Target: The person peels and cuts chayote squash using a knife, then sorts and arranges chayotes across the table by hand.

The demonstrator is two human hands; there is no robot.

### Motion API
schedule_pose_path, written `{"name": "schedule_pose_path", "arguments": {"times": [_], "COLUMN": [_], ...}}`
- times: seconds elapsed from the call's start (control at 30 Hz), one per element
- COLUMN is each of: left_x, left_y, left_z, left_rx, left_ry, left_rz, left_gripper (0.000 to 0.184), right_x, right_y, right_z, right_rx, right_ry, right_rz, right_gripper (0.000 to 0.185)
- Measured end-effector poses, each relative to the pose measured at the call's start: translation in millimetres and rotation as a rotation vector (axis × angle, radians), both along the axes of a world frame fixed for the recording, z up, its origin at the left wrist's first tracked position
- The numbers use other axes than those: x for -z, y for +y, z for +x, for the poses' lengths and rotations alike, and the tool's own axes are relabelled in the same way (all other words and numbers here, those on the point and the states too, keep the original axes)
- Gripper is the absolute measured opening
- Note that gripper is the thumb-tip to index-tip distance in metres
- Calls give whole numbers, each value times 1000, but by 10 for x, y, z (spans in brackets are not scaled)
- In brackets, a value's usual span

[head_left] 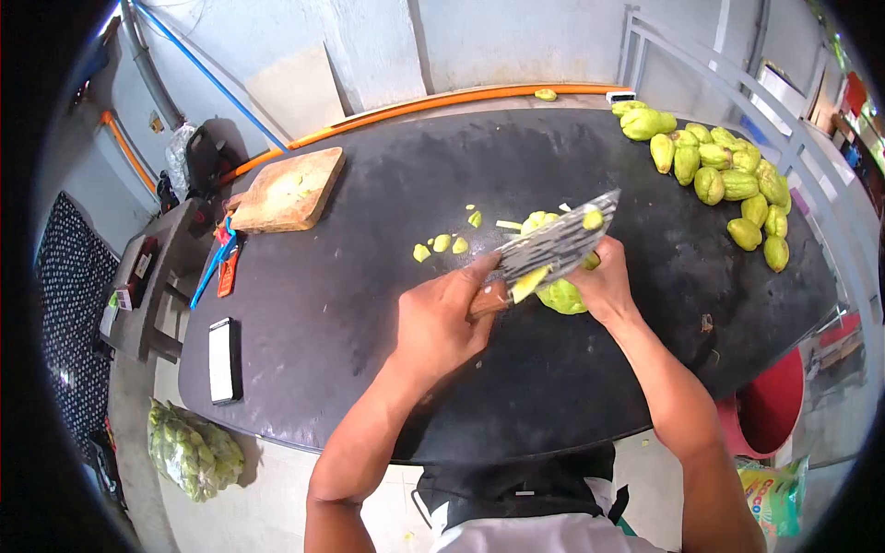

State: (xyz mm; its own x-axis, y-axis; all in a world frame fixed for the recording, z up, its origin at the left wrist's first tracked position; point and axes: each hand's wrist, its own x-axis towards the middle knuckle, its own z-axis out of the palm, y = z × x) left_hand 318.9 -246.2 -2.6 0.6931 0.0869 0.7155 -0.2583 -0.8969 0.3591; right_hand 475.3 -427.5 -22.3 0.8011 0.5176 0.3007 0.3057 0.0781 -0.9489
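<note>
My left hand (444,318) is wrapped round the wooden handle of a broad cleaver (558,241). The wide blade slants up to the right, with bits of green flesh stuck to it. On the blade's far side my right hand (606,284) has its fingers closed on a chayote (590,262), mostly hidden by the blade and fingers. Below the blade lies a pale green chayote (562,297) on the dark table (369,276), and more pale pieces (537,221) show just behind it. Small cut ends (442,243) are scattered to the left of the cleaver.
A heap of whole chayotes (724,170) sits at the back right. To the back left lies a wooden cutting board (288,189), with blue and orange-handled tools (224,258) beside it. A phone (223,361) rests near the left edge. A red bucket (770,405) stands below right.
</note>
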Motion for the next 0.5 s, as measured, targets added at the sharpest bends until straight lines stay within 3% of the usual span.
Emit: {"name": "schedule_pose_path", "arguments": {"times": [0.13, 0.23, 0.5], "left_x": [15, 20, 7], "left_y": [-73, -53, -187], "left_z": [-46, -89, -77], "left_rx": [6, 26, -60], "left_ry": [13, 1, 74], "left_rz": [54, 195, 139], "left_gripper": [47, 53, 62], "right_x": [-20, 298, 378], "right_y": [-41, -33, -55], "right_z": [-86, 58, 96], "right_rx": [58, -49, -77], "right_ry": [-72, -28, -22], "right_rz": [-11, 159, 174], "right_gripper": [34, 36, 37]}}
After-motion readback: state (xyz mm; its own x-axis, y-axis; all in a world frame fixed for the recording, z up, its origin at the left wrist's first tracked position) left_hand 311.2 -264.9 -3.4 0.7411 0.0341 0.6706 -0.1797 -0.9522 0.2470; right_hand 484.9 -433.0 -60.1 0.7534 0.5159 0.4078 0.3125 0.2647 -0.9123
